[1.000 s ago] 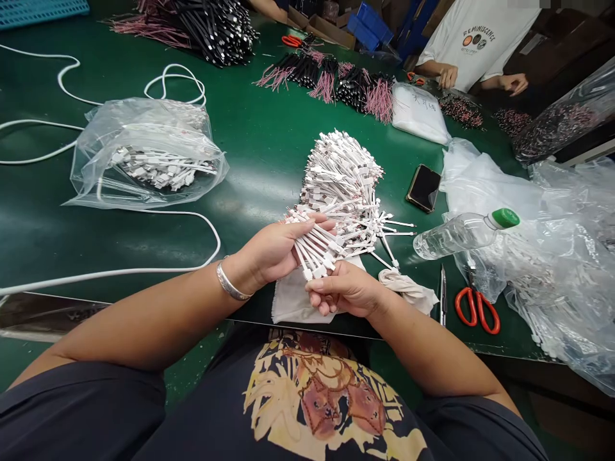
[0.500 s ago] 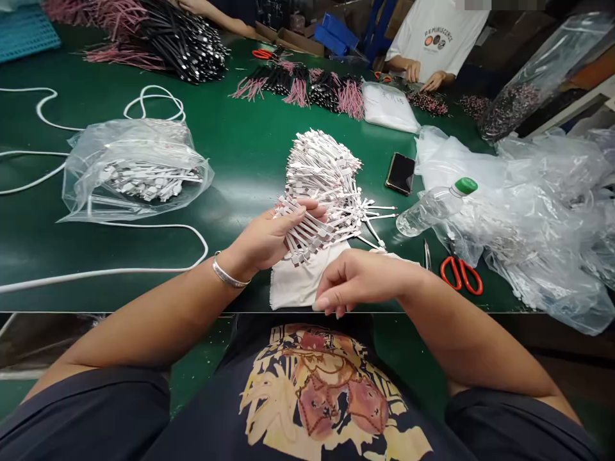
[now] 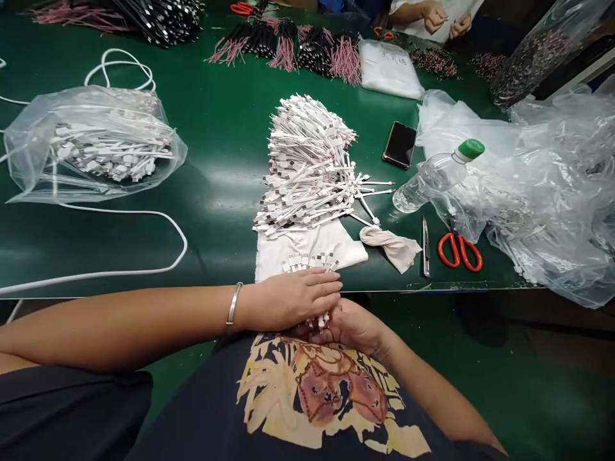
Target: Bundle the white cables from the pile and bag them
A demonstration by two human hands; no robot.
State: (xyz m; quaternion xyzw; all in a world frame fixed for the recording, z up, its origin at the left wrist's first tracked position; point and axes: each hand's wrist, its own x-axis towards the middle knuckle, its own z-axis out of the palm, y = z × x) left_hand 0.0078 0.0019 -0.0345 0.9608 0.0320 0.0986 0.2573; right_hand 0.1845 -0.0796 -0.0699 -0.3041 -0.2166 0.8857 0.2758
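The left hand [image 3: 293,299] lies palm down across a bundle [image 3: 313,261] of short white cables, its fingers straight and side by side; its thumb is hidden, so I cannot tell whether that grip is closed. The right hand [image 3: 360,326] is cupped below, its grip holding the bundle's lower end, where pinkish wire tips show. The bundle is at the near edge of the surface [image 3: 216,121], its white plugs pointing away from the person, over a white cloth [image 3: 269,253]. Just beyond, a large pile [image 3: 307,160] of similar cables overlaps the cloth's far part. To the right are a crumpled rag [image 3: 391,248], a knife [image 3: 425,250], red-handled scissors [image 3: 448,250], a green-capped bottle [image 3: 425,186] and a phone [image 3: 400,145]. A clear bag [image 3: 29,153] of white cables lies at left.
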